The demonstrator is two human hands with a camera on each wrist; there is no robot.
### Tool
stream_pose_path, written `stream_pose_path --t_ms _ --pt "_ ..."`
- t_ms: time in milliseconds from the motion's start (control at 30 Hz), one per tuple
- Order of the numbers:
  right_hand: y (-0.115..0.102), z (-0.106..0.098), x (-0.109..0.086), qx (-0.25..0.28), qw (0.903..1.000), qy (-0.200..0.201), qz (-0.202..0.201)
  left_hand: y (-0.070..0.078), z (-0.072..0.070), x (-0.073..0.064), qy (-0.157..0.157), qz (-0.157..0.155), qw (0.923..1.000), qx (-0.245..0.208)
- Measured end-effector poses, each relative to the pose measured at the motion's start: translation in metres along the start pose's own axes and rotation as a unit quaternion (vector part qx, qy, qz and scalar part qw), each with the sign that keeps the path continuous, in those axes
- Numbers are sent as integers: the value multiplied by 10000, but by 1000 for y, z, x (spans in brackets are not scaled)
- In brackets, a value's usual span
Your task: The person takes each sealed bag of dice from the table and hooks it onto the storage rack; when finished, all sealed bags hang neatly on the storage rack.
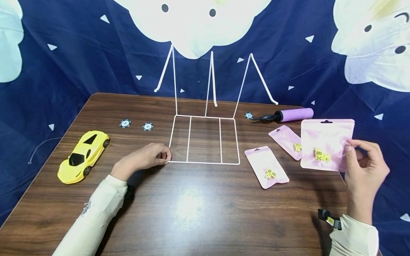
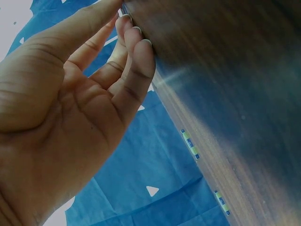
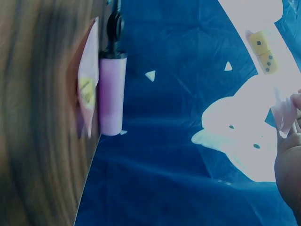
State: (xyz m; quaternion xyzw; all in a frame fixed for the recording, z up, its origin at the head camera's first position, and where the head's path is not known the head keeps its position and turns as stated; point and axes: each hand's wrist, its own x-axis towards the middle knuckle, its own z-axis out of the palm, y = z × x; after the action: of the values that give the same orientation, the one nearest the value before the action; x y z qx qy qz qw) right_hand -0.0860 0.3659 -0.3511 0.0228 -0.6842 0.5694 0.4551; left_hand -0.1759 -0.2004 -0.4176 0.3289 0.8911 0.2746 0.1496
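Observation:
My left hand (image 1: 148, 156) pinches the front left corner of a white wire rack (image 1: 205, 163) that stands on the table. In the left wrist view that hand's (image 2: 80, 99) thumb reaches the top edge, where the tips run out of frame. Above the table at the right, my right hand (image 1: 365, 167) holds a pink pouch (image 1: 326, 133) by its right edge between thumb and finger. Yellow dice (image 1: 321, 155) show through its clear front. Two more pink pouches with yellow dice lie nearby, one nearer (image 1: 261, 160) and one farther back (image 1: 283, 138), partly hidden by the held pouch.
A yellow toy car (image 1: 84, 156) sits at the left. Poker chips (image 1: 125, 123) lie behind my left hand, and another chip (image 1: 248, 115) is by the tip of a purple hand pump (image 1: 296, 114). Three bent prongs rise from the rack's back. A blue cloth (image 1: 80, 64) hangs behind.

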Motion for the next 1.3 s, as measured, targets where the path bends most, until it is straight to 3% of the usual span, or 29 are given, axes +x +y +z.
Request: stream_pose_path --t_ms 200,533,767,1000,1300 --pt "-3 9 3 913 9957 135 75 -1 1 0 -7 -33 10000 -33" --pt "-12 24 4 1174 9920 455 -87 2 0 0 -1 -41 10000 -65" --pt "-20 32 5 1805 9810 705 -32 2 1 0 -17 -118 9999 -92" --pt "-32 41 1 2071 9737 948 -26 1 1 -1 13 -49 10000 -74" --pt "-40 50 -9 2117 9746 710 -176 1 1 -1 47 -19 10000 -75"
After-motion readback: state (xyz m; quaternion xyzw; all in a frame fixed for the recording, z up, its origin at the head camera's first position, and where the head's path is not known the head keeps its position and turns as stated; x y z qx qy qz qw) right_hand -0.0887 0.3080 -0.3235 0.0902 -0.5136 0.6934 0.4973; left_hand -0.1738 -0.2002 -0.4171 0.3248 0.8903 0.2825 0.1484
